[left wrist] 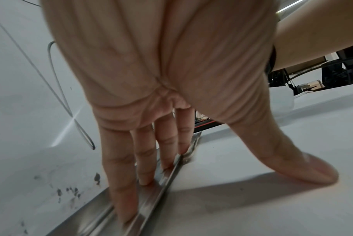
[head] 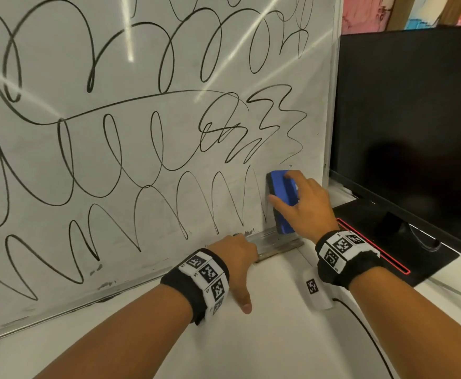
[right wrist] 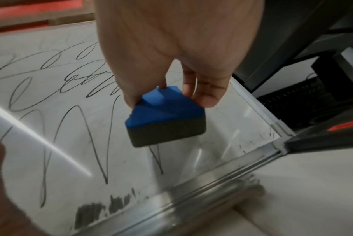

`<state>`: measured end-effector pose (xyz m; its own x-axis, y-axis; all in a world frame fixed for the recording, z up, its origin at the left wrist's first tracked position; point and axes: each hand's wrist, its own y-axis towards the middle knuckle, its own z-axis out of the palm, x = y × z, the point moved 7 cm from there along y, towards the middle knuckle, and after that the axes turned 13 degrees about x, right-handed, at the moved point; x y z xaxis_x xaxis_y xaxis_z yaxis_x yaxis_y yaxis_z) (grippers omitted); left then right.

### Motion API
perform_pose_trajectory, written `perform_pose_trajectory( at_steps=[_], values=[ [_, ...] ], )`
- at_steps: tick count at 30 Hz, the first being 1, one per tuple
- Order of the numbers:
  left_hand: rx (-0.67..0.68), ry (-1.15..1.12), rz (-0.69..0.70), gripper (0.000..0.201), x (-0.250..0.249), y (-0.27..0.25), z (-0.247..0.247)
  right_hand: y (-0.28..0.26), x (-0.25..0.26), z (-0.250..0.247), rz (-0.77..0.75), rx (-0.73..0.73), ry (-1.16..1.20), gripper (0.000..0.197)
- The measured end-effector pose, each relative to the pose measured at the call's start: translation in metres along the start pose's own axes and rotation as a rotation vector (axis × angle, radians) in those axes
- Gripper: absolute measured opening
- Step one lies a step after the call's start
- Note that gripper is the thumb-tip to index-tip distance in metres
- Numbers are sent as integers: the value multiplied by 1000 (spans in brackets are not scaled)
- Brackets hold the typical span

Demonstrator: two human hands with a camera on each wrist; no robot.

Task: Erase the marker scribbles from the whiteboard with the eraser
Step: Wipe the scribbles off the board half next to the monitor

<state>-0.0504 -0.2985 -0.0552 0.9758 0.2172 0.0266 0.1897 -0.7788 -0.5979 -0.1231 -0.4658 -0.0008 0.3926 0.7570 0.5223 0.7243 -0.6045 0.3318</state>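
Head view: right hand pinches the eraser against the whiteboard; left hand, fingers straight, presses its tray.

A glossy, smooth surface streaked with light reflections is shown by the whiteboard. Its tray is seen as brushed, shiny metal. The eraser is formed of matt blue foam over dark felt. The desk appears smooth and matt white.

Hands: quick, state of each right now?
Left hand: open, fingers straight, pressing the whiteboard's metal tray.
Right hand: gripping the blue felt-bottomed eraser at the whiteboard.
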Motion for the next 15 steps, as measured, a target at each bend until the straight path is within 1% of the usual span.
perform_pose_trajectory(
  at_steps=[2,5,7,11,13,15],
  values=[
    [-5,18,-2,99,-2,1,-6,1,-5,0,24,11,10,56],
    [2,47,-21,94,-6,4,-11,8,-18,-13,167,-69,198,50],
    [19,69,-33,91,-8,7,-13,10,-14,-15,158,-91,226,50],
    [19,86,-29,88,-11,15,-17,1,3,-2,22,-47,101,59],
    [16,88,-33,89,-10,17,-19,1,-3,-1,60,-52,110,57],
    [28,92,-38,85,-10,16,-19,6,-13,-7,143,-84,198,53]
  ],
)
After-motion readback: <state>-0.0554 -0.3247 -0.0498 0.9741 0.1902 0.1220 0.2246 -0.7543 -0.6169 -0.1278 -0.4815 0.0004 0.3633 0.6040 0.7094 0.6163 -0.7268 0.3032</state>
